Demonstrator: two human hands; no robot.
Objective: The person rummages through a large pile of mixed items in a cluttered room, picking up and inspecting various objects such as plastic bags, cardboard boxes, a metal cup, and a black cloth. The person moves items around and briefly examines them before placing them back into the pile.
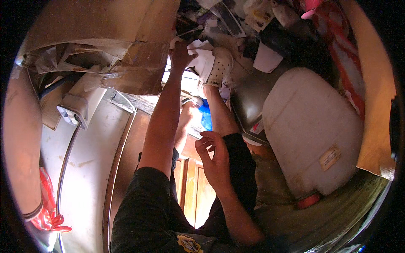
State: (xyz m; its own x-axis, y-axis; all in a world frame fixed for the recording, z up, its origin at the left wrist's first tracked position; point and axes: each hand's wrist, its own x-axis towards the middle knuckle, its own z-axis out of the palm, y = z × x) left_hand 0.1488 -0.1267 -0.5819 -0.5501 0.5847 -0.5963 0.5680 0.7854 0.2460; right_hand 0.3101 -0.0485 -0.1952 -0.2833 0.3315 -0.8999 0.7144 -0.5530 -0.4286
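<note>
My left hand (182, 54) is stretched far out, fingers flat against crumpled white paper (203, 59) beside a torn cardboard box flap (141, 69); nothing is gripped in it. Closer to me, my right hand (213, 156) hovers in front of my black-clad thigh, fingers loosely curled and apart, holding nothing. My foot in a white perforated clog (220, 67) rests just to the right of my left hand, among the papers.
A large white plastic jerrycan (310, 126) with a red cap (309, 200) lies at the right. A dark container (247, 101) sits beside it. Piled bags and papers fill the top. A white fitting (78, 107) and a red plastic bag (48, 211) are at the left, a wooden panel (130, 147) below.
</note>
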